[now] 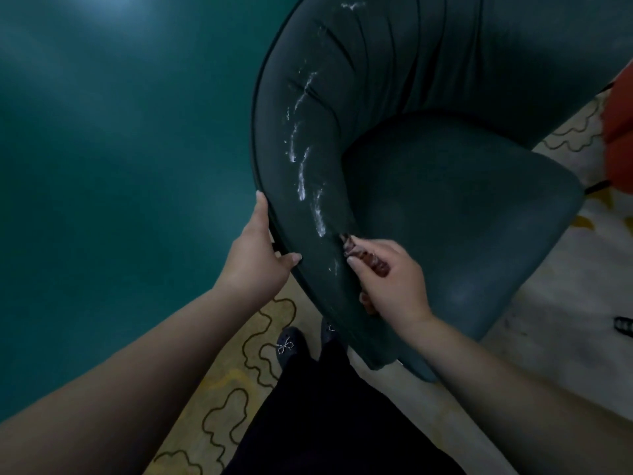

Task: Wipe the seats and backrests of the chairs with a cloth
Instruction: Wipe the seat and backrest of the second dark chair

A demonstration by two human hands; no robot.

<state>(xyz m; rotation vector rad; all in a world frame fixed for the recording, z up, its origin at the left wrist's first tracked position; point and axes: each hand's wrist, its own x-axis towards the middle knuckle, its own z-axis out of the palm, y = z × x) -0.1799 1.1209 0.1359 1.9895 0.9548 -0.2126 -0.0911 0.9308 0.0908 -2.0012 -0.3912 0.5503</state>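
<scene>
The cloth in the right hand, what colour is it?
Brown, it seems; the cloth shows only in the dim head view.

Matt dark-green fabric chair (445, 200), white streaky smears on backrest (308, 149), crumpled brown cloth (363, 257)

Home living room: upholstered armchair (445, 186), patterned rug (239, 382), teal wall (120, 132).

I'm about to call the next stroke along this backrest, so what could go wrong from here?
The cloth is bunched small in the right hand, so it may smear the white streaks rather than lift them. The left hand only holds the chair by its rim, so a hard push could shift it.
</scene>
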